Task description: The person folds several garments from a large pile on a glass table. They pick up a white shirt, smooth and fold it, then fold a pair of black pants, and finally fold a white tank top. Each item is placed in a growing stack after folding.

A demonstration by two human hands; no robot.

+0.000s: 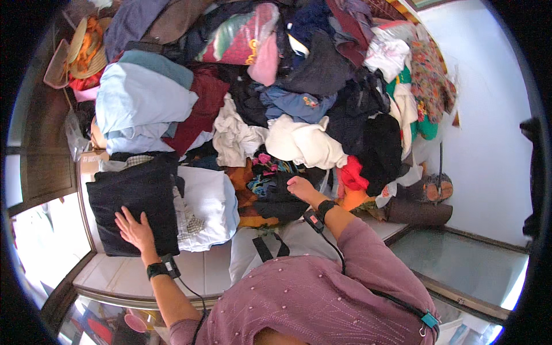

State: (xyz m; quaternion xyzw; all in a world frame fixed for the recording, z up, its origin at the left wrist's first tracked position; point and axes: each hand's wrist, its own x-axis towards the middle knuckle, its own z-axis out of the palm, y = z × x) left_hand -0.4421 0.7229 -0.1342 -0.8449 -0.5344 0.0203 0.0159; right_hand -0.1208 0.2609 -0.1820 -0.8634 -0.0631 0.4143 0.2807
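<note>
My left hand [134,229] lies flat with spread fingers on a folded black cloth [133,194] at the left. Beside that cloth is a folded white cloth stack [209,202], with a checked fabric [187,217] between them. My right hand [302,189] is curled over dark clothing [280,205] in front of me; its fingers look closed on the fabric, though the grip is partly hidden. Just beyond it lie a cream garment [304,142] and a red cloth [353,172].
A large heap of clothes [319,64] fills the far side. Light blue garments [142,95] are piled at the left, near a straw hat [92,51]. A white wall [487,129] and a rolled brown mat [418,213] are at the right.
</note>
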